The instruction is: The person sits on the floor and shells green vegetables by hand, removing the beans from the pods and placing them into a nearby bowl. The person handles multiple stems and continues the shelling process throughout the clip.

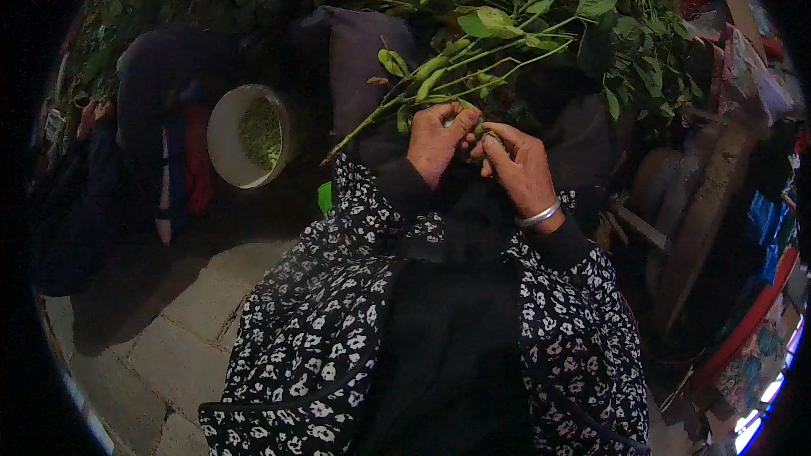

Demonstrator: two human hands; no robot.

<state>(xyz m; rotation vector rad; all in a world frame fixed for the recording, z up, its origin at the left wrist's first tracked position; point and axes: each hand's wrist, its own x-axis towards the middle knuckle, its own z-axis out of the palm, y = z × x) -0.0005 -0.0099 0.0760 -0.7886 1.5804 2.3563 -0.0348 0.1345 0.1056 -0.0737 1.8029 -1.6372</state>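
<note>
Close together over the lap, my left hand [440,136] and my right hand [519,161] pinch a green bean pod [472,120] between their fingertips. A silver bangle [538,215] circles my right wrist. Just beyond the fingers, a cut bean plant stem [374,117] with plump green pods [432,69] and leaves lies across my knees. Some of the pod is hidden by my fingers. To the left stands a white plastic bucket [222,139], tilted in view, holding small green beans or pieces.
Leafy bean plants [640,63] are heaped ahead and to the right. Another person's dark-clothed leg [171,63] is at the left, beyond the bucket. Wooden boards [703,221] lean at the right beside colourful bags [747,76]. Stone paving [184,348] shows at lower left.
</note>
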